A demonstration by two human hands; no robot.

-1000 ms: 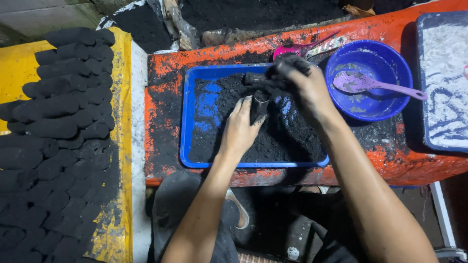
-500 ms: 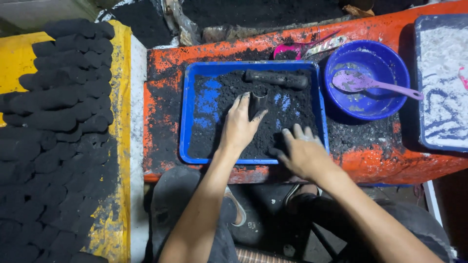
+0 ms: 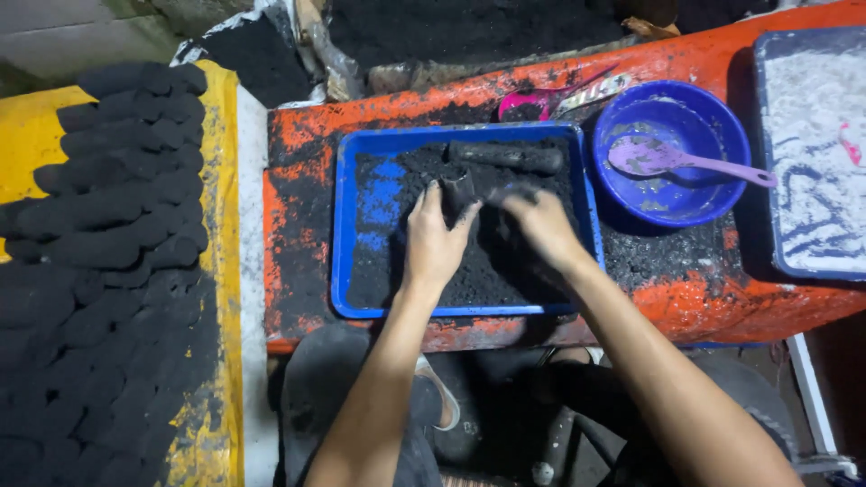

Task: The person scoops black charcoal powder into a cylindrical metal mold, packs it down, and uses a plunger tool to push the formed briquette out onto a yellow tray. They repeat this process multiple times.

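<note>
A blue tray [image 3: 344, 236] on an orange bench holds black powder. My left hand [image 3: 435, 242] grips a short dark tube mould [image 3: 458, 191] standing upright in the powder. My right hand [image 3: 539, 225] is beside the mould, fingers pinched with black powder at its tips, right at the mould's rim. A dark cylindrical rammer [image 3: 507, 157] lies across the far end of the tray.
A blue bowl [image 3: 672, 149] with a purple slotted spoon [image 3: 678, 159] stands to the right, next to a tray of white powder [image 3: 814, 144]. A pink scoop [image 3: 528, 104] lies behind the blue tray. Several black pressed pieces [image 3: 108, 234] cover a yellow sheet at the left.
My right hand let go of the rammer at the tray's far end, swept to the near right corner of the tray, then moved up beside the mould. The left hand kept its hold.
</note>
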